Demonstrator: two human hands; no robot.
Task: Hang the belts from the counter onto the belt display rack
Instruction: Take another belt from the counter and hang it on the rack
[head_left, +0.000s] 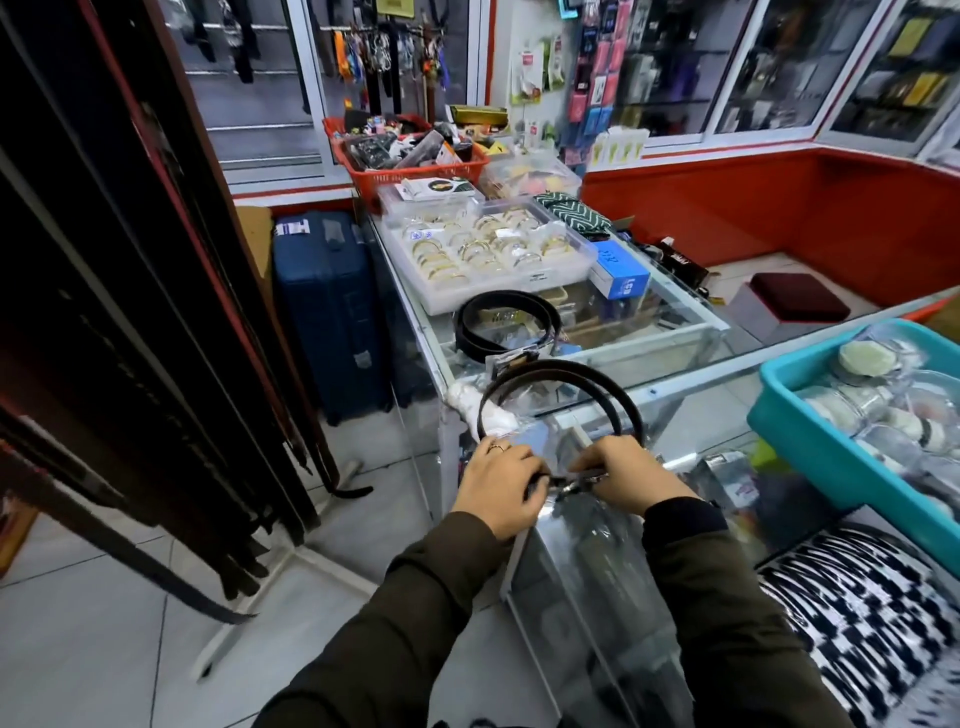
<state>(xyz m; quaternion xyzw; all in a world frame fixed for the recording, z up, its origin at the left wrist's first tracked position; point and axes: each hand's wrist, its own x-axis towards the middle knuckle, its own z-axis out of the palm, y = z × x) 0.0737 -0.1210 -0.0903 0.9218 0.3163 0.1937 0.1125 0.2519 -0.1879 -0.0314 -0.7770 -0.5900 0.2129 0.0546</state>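
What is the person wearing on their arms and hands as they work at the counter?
Both arms are covered by long, dark olive-brown sleeves of a plain, slightly creased fabric that ends at the wrists. The hands are bare, with no gloves. The left hand wears a thin ring on one finger; no ring or watch shows on the right hand.

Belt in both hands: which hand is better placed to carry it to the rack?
Left, probably. The left hand already grips the belt near its buckle end, and the rack of hanging belts stands on that side. The right hand holds it too, but is farther from the rack.
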